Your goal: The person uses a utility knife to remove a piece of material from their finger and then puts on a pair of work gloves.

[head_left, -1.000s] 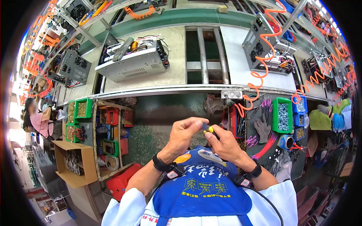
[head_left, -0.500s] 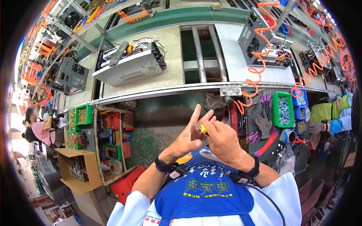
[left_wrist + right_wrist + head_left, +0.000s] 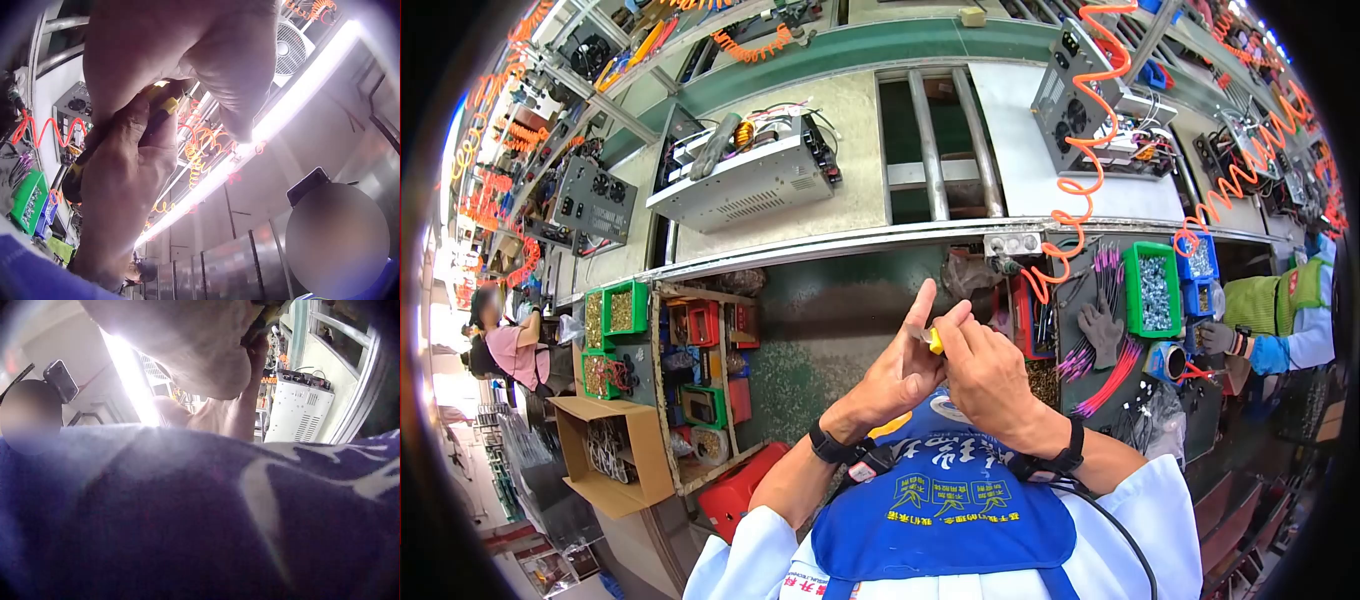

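Note:
My right hand grips a hand tool with yellow-and-black handles, its short metal tip pointing toward my left hand. Seen from the left wrist, the yellow-and-black handles pass through the right fist, and a dark end sticks out below it. The left index finger is extended and the thumb lies relaxed, with the tool's tip right at the finger's side. Both hands are raised in front of the blue apron. From the right wrist, the apron covers the lower half and the tool is mostly hidden.
A grey metal unit with exposed wiring sits on the conveyor bench ahead. Orange coiled hoses hang at the right. A green bin of screws, a grey glove and red cables lie on the right-hand table. Another person's gloved hand is beyond.
The left fingers, bent at the tool's tip a second ago, straightened out. The right hand turned over around the tool. Since half a second ago both hands have barely shifted.

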The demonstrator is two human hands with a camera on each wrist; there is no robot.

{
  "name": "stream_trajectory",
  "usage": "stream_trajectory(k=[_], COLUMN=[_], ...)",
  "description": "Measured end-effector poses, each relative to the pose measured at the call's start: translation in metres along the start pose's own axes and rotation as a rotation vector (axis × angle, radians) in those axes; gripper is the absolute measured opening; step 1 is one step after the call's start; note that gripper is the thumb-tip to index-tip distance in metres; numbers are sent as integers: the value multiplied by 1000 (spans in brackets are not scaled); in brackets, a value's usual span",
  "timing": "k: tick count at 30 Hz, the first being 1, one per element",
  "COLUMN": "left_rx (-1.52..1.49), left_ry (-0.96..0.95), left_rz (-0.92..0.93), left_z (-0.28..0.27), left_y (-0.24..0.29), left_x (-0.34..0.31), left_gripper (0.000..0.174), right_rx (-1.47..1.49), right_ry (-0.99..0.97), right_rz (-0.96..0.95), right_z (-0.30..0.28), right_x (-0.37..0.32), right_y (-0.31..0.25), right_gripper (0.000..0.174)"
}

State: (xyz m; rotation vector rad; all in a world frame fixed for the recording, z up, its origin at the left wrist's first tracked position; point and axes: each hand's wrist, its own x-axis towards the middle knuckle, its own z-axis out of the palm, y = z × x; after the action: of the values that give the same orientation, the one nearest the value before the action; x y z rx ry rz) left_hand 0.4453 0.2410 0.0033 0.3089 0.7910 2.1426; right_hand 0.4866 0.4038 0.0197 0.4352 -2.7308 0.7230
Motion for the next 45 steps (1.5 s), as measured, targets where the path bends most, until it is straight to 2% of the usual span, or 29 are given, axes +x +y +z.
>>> stream_trajectory(k=[3,9,15,18,21,24,30,33,36,42,45], left_rx=[-46,7,-28,-66,-43,18,-14,-41,-6,-16,-48], left_ry=[23,24,74,95,81,86,102,96,90,89,71], left_rz=[-3,29,18,19,36,51,61,60,55,51,66], left_z=[1,1,-2,-2,0,2,-6,-2,0,-7,-6], left_y=[1,1,1,4,5,3,-2,4,4,-2,-2], left_x=[3,3,5,5,6,7,4,3,4,3,2], left_gripper=[138,137,139,141,142,142,142,141,141,138,136], right_rx=[53,-41,-5,42,-30,-58,26,29,-16,16,87], right_ry=[1,-5,30,77,41,-8,35,43,-9,8,58], right_rz=[17,-122,-23,-39,-148,-158,-24,-172,-210,-59,-113], right_z=[3,-4,10,18,8,3,17,11,3,12,10], right_x=[1,4,6,7,9,11,9,11,12,8,9], right_y=[2,7,6,9,12,12,8,15,16,9,12], right_gripper=[49,50,48,48,49,50,50,49,48,48,48])
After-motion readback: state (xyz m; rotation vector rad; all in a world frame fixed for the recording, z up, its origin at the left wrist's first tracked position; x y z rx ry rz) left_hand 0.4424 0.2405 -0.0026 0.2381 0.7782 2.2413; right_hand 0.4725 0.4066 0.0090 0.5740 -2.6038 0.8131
